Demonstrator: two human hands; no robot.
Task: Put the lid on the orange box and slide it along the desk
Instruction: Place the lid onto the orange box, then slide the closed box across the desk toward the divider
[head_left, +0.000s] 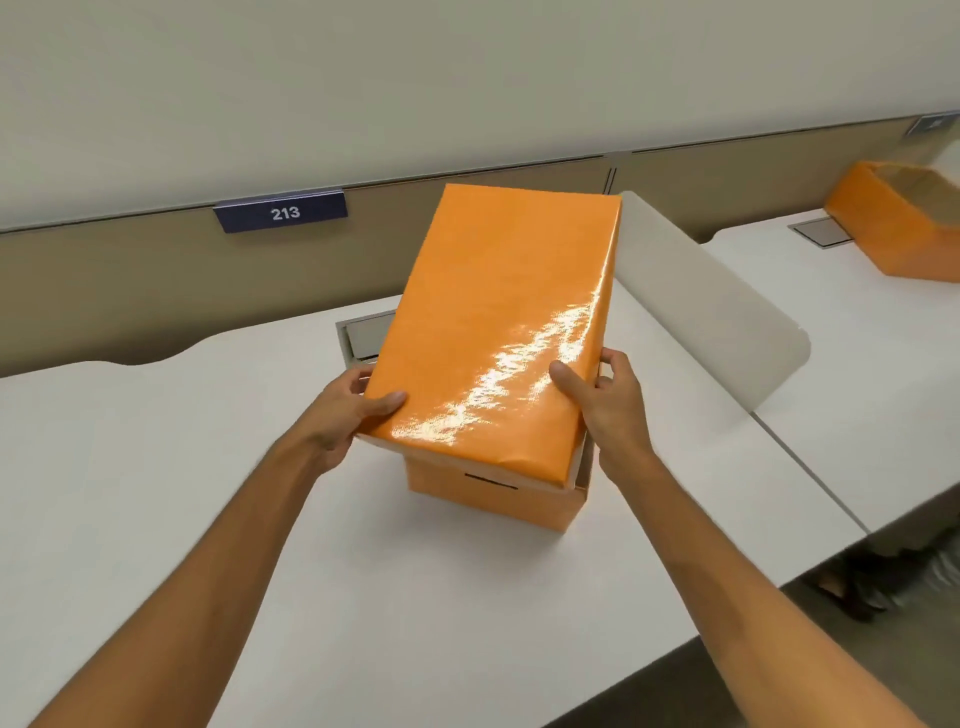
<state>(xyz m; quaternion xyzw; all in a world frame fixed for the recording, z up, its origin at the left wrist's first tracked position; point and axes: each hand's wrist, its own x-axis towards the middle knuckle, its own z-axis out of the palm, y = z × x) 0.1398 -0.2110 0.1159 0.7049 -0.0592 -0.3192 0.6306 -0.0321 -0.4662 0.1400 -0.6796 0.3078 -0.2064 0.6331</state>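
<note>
A glossy orange lid (493, 322) hovers tilted over the orange box (498, 501), whose front wall with a dark slot shows just beneath the lid's near edge. My left hand (348, 410) grips the lid's near left corner, thumb on top. My right hand (605, 400) holds the near right edge, thumb on top and fingers down the side. The lid hides most of the box. The box stands on the white desk (156, 493).
A white divider panel (711, 312) stands right of the box. A second open orange box (893, 228) sits on the neighbouring desk at far right. A cable hatch (363, 335) lies behind the lid. A back partition carries a sign reading 213 (284, 212).
</note>
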